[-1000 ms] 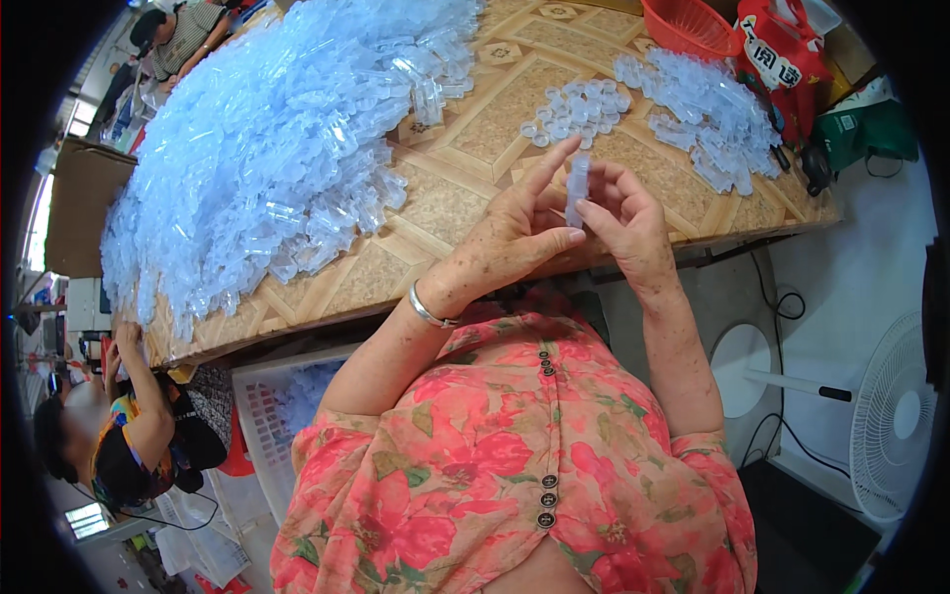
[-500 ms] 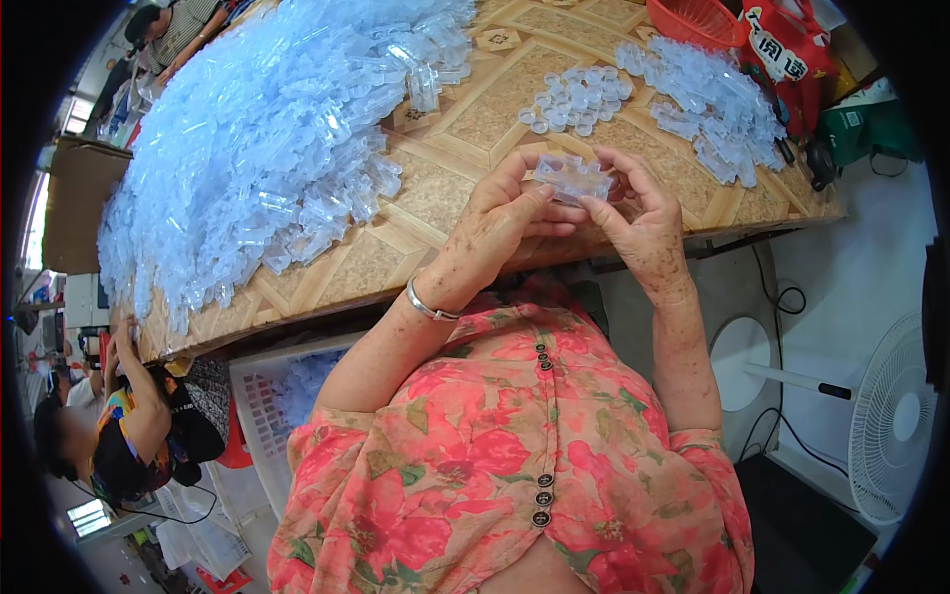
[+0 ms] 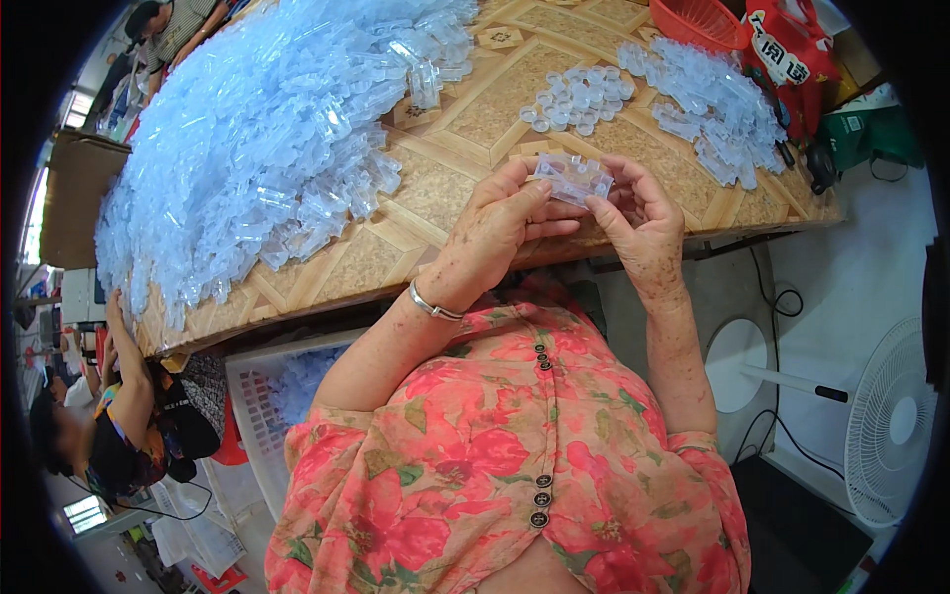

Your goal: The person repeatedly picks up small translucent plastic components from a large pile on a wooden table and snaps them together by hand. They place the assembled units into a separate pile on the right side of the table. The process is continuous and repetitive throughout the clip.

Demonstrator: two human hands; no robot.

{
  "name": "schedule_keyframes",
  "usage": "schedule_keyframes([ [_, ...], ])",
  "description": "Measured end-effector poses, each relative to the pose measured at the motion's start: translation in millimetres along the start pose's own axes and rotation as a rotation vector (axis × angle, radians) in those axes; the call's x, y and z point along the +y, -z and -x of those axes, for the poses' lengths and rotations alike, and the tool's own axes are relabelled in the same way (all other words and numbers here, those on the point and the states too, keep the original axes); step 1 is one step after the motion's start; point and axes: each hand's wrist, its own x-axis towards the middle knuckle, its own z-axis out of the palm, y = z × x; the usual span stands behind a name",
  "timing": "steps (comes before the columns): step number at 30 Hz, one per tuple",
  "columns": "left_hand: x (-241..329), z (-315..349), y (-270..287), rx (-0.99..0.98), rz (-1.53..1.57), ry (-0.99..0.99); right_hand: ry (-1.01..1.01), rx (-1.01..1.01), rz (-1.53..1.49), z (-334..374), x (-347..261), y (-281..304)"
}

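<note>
A person in a floral shirt sits at the near edge of a patterned tabletop (image 3: 465, 119) and looks down at their own two hands. The left hand (image 3: 500, 233) and the right hand (image 3: 643, 233) meet just above that near edge, and together they grasp a small clear plastic piece (image 3: 572, 178) between fingertips and thumbs. The piece lies roughly level, with the left hand pinching its left end and the right hand pinching its right end. A silver bracelet (image 3: 432, 305) circles the left wrist.

A very large heap of clear plastic pieces (image 3: 267, 148) covers the left half of the tabletop, reaching from the far edge down toward the near left corner. A small cluster of round clear caps (image 3: 579, 99) lies beyond the hands, toward the far edge. A smaller pile of clear pieces (image 3: 708, 104) sits near the right edge. A red basket (image 3: 698, 20) stands at the far right corner.

Below the tabletop, to the person's left, stands a white crate (image 3: 267, 406) holding more clear pieces. Another person (image 3: 109, 426) sits lower left. A white fan (image 3: 891, 426) stands on the floor at the right.
</note>
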Motion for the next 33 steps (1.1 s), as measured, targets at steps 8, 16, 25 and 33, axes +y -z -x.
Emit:
schedule_keyframes([
  [8,-2.3,-1.0,-2.8,-0.073,0.153,0.039,-0.036,-0.027,-0.070,4.1,6.0,8.4],
  [16,1.2,3.2,-1.5,-0.057,0.157,0.051,0.322,0.186,0.595,-21.5,-1.2,55.4],
  [25,-2.5,-3.7,-9.8,-0.058,0.168,0.043,0.252,0.420,1.292,-63.7,33.7,143.7],
  [33,-1.3,-9.0,-18.3,-0.084,0.346,0.045,0.367,0.368,1.334,-68.3,39.8,154.5],
])
